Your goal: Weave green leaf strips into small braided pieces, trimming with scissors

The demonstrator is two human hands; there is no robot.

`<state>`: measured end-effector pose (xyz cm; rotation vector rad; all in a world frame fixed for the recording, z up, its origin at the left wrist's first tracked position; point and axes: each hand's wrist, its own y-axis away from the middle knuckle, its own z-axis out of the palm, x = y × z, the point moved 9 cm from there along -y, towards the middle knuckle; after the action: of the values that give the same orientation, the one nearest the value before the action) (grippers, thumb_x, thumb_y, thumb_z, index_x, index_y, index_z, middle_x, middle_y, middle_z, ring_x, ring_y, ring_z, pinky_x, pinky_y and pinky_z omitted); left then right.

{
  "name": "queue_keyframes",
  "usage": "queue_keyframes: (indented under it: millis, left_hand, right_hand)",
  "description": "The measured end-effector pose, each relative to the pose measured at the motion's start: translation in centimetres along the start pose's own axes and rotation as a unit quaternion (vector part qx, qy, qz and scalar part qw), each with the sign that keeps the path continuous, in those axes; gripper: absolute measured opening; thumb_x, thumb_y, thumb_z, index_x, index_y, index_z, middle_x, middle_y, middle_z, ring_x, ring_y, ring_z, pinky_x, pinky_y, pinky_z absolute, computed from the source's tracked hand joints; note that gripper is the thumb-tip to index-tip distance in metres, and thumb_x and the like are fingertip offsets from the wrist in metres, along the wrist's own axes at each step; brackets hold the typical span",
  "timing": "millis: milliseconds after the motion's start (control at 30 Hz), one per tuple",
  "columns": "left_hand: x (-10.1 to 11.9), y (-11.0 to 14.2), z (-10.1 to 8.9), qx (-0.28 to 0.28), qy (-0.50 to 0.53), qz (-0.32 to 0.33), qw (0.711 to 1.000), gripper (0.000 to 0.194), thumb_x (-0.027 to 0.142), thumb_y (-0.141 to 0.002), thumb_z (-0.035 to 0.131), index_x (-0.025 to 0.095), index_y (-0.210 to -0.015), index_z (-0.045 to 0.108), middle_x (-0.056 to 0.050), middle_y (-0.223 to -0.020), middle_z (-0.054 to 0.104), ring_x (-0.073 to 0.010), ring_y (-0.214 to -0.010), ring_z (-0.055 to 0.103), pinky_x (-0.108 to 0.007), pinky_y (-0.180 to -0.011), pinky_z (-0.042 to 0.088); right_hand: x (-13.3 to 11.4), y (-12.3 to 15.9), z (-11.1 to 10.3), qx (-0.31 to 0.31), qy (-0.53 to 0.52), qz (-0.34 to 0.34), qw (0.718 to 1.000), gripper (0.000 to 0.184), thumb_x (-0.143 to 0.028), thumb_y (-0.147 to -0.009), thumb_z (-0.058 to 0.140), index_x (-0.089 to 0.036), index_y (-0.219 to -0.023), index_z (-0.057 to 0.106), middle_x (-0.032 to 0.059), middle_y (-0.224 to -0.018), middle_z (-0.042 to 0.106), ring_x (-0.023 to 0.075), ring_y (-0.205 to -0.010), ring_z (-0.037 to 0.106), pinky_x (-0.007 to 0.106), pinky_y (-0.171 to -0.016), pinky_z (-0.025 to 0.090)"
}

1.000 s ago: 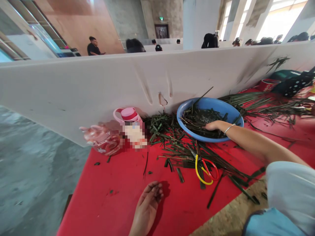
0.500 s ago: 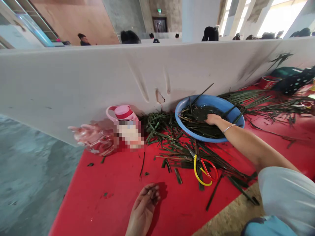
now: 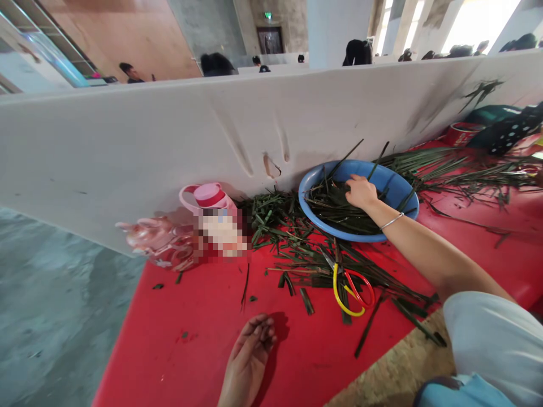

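Note:
My right hand (image 3: 362,192) is inside the blue basin (image 3: 307,212). Its fingers curl down around dark wet leaf strips (image 3: 339,213); the fingertips are partly hidden. On the red table (image 3: 203,362) my left hand (image 3: 252,345) rests with its fingers loosely bent, holding nothing. Scissors (image 3: 354,291) with one yellow and one red handle lie between the basin and the table's near edge. Under and beside them are loose leaf strips (image 3: 305,277).
Cut leaf pieces (image 3: 271,217) are heaped left of the basin, near a pink lidded bottle (image 3: 211,195) and a shiny pink animal-shaped object (image 3: 163,243). Long leaves (image 3: 441,169) spread to the right. A white partition (image 3: 169,135) runs behind; people's heads show beyond it.
My right hand has risen slightly within the basin, and a leaf strip now sticks up behind it. My left hand has stayed in place. The view has shifted a little.

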<state>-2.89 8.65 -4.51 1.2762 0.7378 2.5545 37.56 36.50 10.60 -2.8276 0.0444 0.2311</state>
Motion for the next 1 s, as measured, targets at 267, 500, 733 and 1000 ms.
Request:
queue_keyframes:
  millis: [267,500,733,1000]
  left_hand:
    - [-0.1,-0.1,0.0,0.007,-0.007,-0.002,1.000,0.037,0.028,-0.055,0.084,0.017,-0.087,0.071,-0.007,-0.086,0.068,-0.0146,-0.072,0.062,-0.026,-0.066,0.054]
    - [-0.2,-0.3,-0.3,0.003,-0.006,0.002,1.000,0.036,0.028,-0.057,0.083,0.018,-0.090,0.071,-0.007,-0.088,0.068,-0.0145,-0.073,0.062,-0.027,-0.068,0.054]
    - [0.0,-0.1,0.2,0.004,-0.003,-0.004,1.000,0.036,0.026,-0.055,0.084,0.017,-0.087,0.071,-0.007,-0.086,0.068,-0.0148,-0.072,0.062,-0.027,-0.067,0.054]
    - [0.0,0.1,0.0,0.012,-0.001,-0.007,1.000,0.039,0.031,-0.054,0.084,0.017,-0.088,0.070,-0.007,-0.088,0.068,-0.0154,-0.074,0.062,-0.028,-0.069,0.053]
  right_hand:
    - [-4.1,1.3,-0.8,-0.036,0.032,-0.139,0.989,0.033,-0.020,-0.082,0.047,-0.020,-0.107,0.068,0.0091,-0.119,0.063,0.0241,-0.096,0.062,0.034,-0.080,0.047]
    - [-7.5,2.3,3.1,-0.160,-0.047,-0.253,0.953,0.030,-0.033,-0.086,0.051,-0.026,-0.109,0.068,0.0008,-0.106,0.071,0.0181,-0.094,0.065,0.025,-0.078,0.045]
    - [-7.4,2.3,3.7,-0.147,0.031,-0.229,0.962,0.041,-0.040,-0.078,0.064,-0.024,-0.115,0.059,0.0046,-0.096,0.071,0.0199,-0.082,0.065,0.025,-0.065,0.042]
    - [-6.5,1.5,2.7,-0.126,0.015,-0.183,0.975,0.026,-0.030,-0.076,0.056,-0.025,-0.098,0.068,0.0016,-0.089,0.071,0.0181,-0.080,0.064,0.024,-0.063,0.040]
